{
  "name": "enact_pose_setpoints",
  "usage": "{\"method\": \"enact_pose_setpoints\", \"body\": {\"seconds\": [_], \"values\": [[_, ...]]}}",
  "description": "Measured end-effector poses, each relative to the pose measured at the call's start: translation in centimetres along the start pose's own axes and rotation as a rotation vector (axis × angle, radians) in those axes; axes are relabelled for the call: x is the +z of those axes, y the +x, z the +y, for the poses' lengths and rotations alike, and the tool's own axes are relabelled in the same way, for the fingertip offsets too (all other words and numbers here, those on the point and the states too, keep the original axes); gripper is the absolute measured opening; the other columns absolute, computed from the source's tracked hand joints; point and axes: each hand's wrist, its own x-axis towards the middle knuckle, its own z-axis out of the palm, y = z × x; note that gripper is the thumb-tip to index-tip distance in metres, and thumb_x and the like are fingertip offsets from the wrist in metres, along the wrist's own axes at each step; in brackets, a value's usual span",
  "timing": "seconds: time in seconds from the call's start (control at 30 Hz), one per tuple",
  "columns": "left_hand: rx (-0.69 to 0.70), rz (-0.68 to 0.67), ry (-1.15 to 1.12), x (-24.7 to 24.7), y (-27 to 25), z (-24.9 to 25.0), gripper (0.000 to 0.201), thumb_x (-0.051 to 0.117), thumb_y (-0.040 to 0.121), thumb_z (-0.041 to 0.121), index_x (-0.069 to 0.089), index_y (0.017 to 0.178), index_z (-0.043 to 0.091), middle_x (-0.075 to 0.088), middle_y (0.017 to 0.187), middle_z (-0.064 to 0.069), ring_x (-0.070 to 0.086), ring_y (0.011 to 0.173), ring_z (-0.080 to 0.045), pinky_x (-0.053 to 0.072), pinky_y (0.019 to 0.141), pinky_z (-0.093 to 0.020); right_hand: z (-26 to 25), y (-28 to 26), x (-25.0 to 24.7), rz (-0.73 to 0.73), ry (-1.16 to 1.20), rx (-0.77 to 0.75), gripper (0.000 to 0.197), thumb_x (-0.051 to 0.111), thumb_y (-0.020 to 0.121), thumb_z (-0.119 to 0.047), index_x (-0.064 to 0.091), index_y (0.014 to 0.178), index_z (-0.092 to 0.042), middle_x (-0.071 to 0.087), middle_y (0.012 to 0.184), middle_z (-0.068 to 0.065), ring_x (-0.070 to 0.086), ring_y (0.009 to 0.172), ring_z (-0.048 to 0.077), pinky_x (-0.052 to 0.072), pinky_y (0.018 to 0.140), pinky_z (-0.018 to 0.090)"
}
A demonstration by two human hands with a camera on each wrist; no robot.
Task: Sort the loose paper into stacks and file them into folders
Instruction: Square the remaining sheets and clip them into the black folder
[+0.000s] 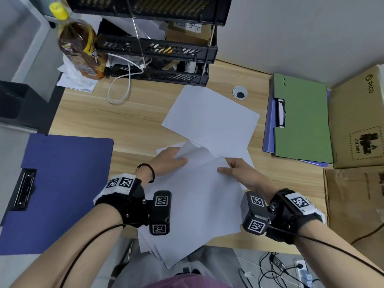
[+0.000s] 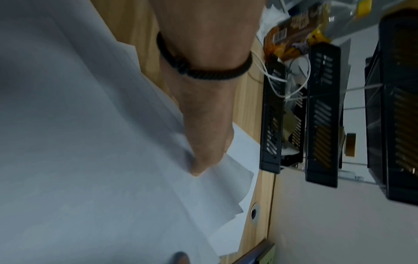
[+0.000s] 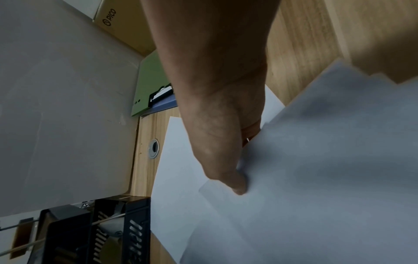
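Head view: nearest us, the paper stack (image 1: 193, 204) overhangs the bench (image 1: 87, 113) front edge, our left hand (image 1: 166, 161) and right hand (image 1: 241, 173) each pinching its far corners, blue folder (image 1: 62, 183) left, green folder (image 1: 301, 119) right. Left wrist: thumb (image 2: 203, 151) presses the sheets. Right wrist: thumb (image 3: 226, 169) clamps the top sheet.

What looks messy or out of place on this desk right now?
The paper stack under both hands is fanned out unevenly and hangs over the desk's near edge. Another sheet lies askew by itself farther back. The left hand and right hand each pinch the stack's far corners.
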Motion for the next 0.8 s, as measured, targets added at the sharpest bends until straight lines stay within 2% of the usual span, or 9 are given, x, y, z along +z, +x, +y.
{"method": "enact_pose_setpoints", "body": {"seconds": [0.1, 0.17, 0.23, 0.33, 0.43, 0.5, 0.63, 0.7, 0.8], "values": [[0.046, -0.019, 0.016, 1.7, 0.4, 1.3, 0.021, 0.062, 0.091, 0.023, 0.050, 0.108, 0.023, 0.054, 0.097, 0.018, 0.055, 0.090, -0.005, 0.043, 0.069, -0.007, -0.5, 0.1, 0.0, 0.031, 0.033, -0.028, 0.019, 0.057, 0.095, -0.006, 0.070, 0.108, -0.008, 0.074, 0.105, 0.010, 0.070, 0.090, 0.022, 0.056, 0.082, 0.037], [0.044, -0.029, 0.024, 2.3, 0.7, 1.6, 0.031, 0.069, 0.086, 0.025, 0.049, 0.110, 0.025, 0.051, 0.098, 0.021, 0.053, 0.094, -0.002, 0.042, 0.072, -0.012, -1.0, 0.1, 0.1, 0.035, 0.048, -0.053, 0.017, 0.057, 0.095, -0.006, 0.070, 0.105, -0.011, 0.074, 0.102, 0.006, 0.070, 0.087, 0.019, 0.056, 0.081, 0.035], [-0.013, -0.079, 0.063, 2.5, 1.1, 1.3, 0.033, 0.072, 0.081, 0.032, 0.057, 0.110, 0.028, 0.062, 0.101, 0.014, 0.062, 0.095, -0.009, 0.049, 0.077, -0.021, -1.4, 0.3, 0.1, 0.037, 0.058, -0.068, 0.016, 0.059, 0.094, -0.007, 0.069, 0.105, -0.014, 0.073, 0.099, 0.007, 0.069, 0.086, 0.018, 0.055, 0.080, 0.033], [-0.054, -0.066, 0.164, 2.4, 1.6, 1.0, 0.024, 0.071, 0.080, 0.032, 0.061, 0.101, 0.024, 0.067, 0.098, 0.004, 0.064, 0.087, -0.015, 0.053, 0.075, -0.026, -1.7, 0.5, -0.1, 0.059, 0.057, -0.076, 0.018, 0.068, 0.086, -0.018, 0.069, 0.104, -0.020, 0.064, 0.094, 0.015, 0.062, 0.087, 0.023, 0.050, 0.085, 0.039], [-0.037, -0.017, 0.157, 1.6, 1.6, 0.8, 0.027, 0.071, 0.080, 0.032, 0.063, 0.103, 0.022, 0.068, 0.100, 0.003, 0.065, 0.090, -0.015, 0.053, 0.078, -0.028, -1.7, 0.3, -0.4, 0.085, 0.113, -0.052, 0.022, 0.068, 0.089, -0.016, 0.067, 0.111, -0.012, 0.071, 0.099, 0.019, 0.067, 0.089, 0.024, 0.054, 0.083, 0.037], [-0.044, 0.016, 0.044, 0.4, 1.3, 0.3, 0.028, 0.073, 0.080, 0.031, 0.065, 0.105, 0.021, 0.070, 0.100, 0.004, 0.067, 0.090, -0.013, 0.054, 0.080, -0.029, -1.3, -0.3, -0.8, 0.107, 0.114, -0.025, 0.026, 0.070, 0.088, -0.020, 0.065, 0.112, -0.012, 0.072, 0.092, 0.009, 0.069, 0.086, 0.023, 0.055, 0.078, 0.031], [-0.062, 0.160, -0.316, -2.9, -0.1, -1.1, 0.024, 0.078, 0.077, 0.022, 0.069, 0.099, 0.015, 0.075, 0.094, -0.002, 0.072, 0.083, -0.020, 0.057, 0.074, -0.033, 0.7, -1.9, -1.8, 0.059, 0.001, 0.051, 0.029, 0.075, 0.084, -0.023, 0.068, 0.112, -0.021, 0.076, 0.104, -0.004, 0.072, 0.096, 0.017, 0.056, 0.089, 0.035], [-0.063, 0.216, -0.436, -4.2, -0.6, -1.9, 0.025, 0.080, 0.074, 0.020, 0.070, 0.097, 0.016, 0.076, 0.094, -0.004, 0.073, 0.086, -0.024, 0.057, 0.077, -0.038, 1.1, -2.5, -1.4, 0.018, 0.052, 0.075, 0.035, 0.075, 0.084, -0.021, 0.065, 0.117, -0.020, 0.074, 0.109, -0.004, 0.071, 0.101, 0.017, 0.055, 0.091, 0.037], [-0.061, 0.290, -0.602, -4.8, -1.2, -2.8, 0.032, 0.079, 0.074, 0.016, 0.068, 0.104, 0.012, 0.074, 0.100, -0.007, 0.071, 0.094, -0.029, 0.057, 0.081, -0.043, 0.5, -2.3, 0.5, 0.060, 0.244, 0.066, 0.040, 0.073, 0.085, -0.018, 0.060, 0.122, -0.014, 0.074, 0.112, -0.001, 0.070, 0.104, 0.019, 0.055, 0.092, 0.038]]}}
